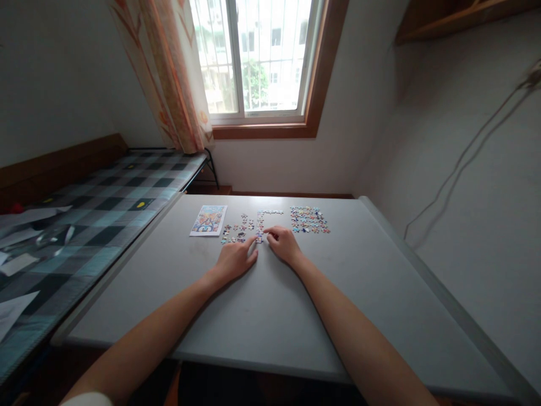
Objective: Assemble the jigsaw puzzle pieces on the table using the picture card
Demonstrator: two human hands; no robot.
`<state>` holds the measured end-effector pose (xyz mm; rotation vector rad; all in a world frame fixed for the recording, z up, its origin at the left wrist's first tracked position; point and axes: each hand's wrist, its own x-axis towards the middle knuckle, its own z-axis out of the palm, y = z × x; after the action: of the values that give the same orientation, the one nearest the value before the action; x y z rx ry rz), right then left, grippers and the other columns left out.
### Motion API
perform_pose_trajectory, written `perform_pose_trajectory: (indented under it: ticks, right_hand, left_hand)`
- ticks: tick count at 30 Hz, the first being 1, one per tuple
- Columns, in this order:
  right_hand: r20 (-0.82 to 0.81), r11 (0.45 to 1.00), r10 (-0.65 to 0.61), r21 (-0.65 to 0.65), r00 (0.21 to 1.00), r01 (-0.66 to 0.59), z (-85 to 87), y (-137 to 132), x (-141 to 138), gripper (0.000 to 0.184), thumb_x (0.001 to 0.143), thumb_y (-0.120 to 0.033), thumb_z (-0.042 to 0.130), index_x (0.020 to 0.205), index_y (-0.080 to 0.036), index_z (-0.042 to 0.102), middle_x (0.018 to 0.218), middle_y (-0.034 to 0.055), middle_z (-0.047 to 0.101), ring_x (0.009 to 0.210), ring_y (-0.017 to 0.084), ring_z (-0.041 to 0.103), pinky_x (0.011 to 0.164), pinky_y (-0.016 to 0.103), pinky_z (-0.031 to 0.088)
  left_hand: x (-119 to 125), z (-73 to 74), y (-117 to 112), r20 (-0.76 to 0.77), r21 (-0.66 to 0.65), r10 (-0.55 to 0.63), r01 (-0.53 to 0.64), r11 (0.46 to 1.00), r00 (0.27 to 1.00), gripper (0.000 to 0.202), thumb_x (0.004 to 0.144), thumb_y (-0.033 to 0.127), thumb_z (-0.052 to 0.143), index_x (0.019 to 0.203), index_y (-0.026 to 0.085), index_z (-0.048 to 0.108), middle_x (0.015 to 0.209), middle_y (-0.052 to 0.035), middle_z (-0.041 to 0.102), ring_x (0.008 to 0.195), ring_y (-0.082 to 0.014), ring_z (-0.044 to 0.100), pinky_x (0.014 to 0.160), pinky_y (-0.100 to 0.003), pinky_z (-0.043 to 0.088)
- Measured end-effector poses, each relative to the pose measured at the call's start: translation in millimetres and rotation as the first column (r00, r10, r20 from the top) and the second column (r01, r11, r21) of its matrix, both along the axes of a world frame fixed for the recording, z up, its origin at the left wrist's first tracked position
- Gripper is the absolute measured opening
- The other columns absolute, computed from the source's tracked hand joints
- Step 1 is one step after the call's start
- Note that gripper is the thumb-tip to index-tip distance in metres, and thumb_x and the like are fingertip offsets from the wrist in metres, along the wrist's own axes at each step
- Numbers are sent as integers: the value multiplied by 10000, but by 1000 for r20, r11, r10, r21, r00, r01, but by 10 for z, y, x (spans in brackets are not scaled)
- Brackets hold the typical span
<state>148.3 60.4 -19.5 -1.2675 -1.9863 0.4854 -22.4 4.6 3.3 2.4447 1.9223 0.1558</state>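
On the grey table lies a partly joined jigsaw puzzle, its pieces forming a top row and a left column. My left hand is at the column's lower end, index finger stretched out onto the pieces and thumb apart. From the other side, my right hand reaches the same column with its index finger extended and the other fingers loosely bent. Neither hand visibly holds a piece. Loose puzzle pieces are scattered left of the column. A larger group of loose pieces lies to the right.
A printed picture sheet lies at the left of the grey table. Beyond the table's left edge is a bed with a checked cover and papers. A window and a curtain are ahead; a cable hangs on the right wall.
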Motion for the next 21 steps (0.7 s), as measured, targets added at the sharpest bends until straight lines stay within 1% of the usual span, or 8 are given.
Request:
perform_pose_trajectory:
  ticks: [6, 9, 14, 17, 21]
  right_hand:
    - [100, 999, 38, -2, 994, -38, 36, -42, -17, 242, 794, -172, 504, 887, -200, 726, 808, 25, 656, 659, 116, 551, 695, 226, 409]
    - [134, 998, 61, 3, 989, -62, 31, -43, -13, 240, 802, -191, 505, 877, -215, 732, 780, 16, 633, 654, 113, 541, 683, 223, 397]
    - [161, 995, 95, 12, 982, -98, 7, -33, -3, 250, 809, -195, 498, 883, -236, 734, 815, 11, 627, 675, 109, 541, 683, 220, 387]
    - [167, 995, 97, 8, 981, -99, 6, -31, -7, 239, 803, -198, 503, 851, -230, 735, 818, 10, 629, 673, 106, 543, 674, 218, 380]
    - [180, 996, 83, 14, 980, -87, 6, -35, -29, 221, 798, -206, 509, 777, -212, 729, 790, 9, 632, 659, 105, 541, 654, 221, 366]
  left_hand:
    - [-18, -40, 16, 25, 16, -1, 1, 1000, 1000, 533, 888, 455, 373, 1377, 245, 359, 823, -62, 684, 766, -208, 640, 707, -277, 424]
    - [-29, -63, 29, 38, 26, -17, 16, 1000, 999, 509, 884, 458, 380, 1353, 263, 399, 824, -55, 684, 749, -202, 637, 699, -273, 423]
    - [-39, -68, 34, 52, 27, -29, 27, 999, 998, 448, 883, 456, 378, 1287, 302, 496, 814, -51, 686, 736, -194, 632, 709, -278, 425]
    - [-39, -62, 33, 58, 32, -38, 37, 999, 998, 432, 886, 458, 367, 1264, 323, 526, 796, -46, 687, 717, -191, 628, 697, -275, 424]
    - [-32, -52, 33, 46, 31, -31, 29, 999, 998, 429, 884, 463, 368, 1250, 323, 543, 780, -44, 686, 717, -186, 627, 688, -266, 422]
